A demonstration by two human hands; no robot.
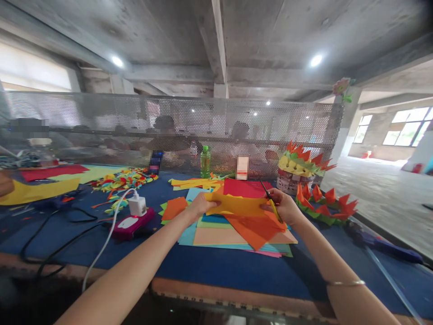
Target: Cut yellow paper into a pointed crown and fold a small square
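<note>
Over the paper stack, hold the yellow sheet level and taut. Keep the left hand pinched closed on its left end and the right hand closed on its right end, also gripping the scissors, blades clear of the paper.

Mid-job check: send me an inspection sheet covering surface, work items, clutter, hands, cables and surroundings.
Surface: blue tabletop, bare along its near edge.
Work items: yellow-orange paper held over a coloured paper stack; scissors at its right end.
Clutter: paper scraps, green-capped bottle, spiky paper ring, blue-handled tool.
Hands: left hand grips the paper's left end; right hand holds the scissors and the paper's right end.
Cables: white cable at white charger on maroon power strip; black cables nearby.
Surroundings: perforated partition behind; another person's hand at far left.
</note>
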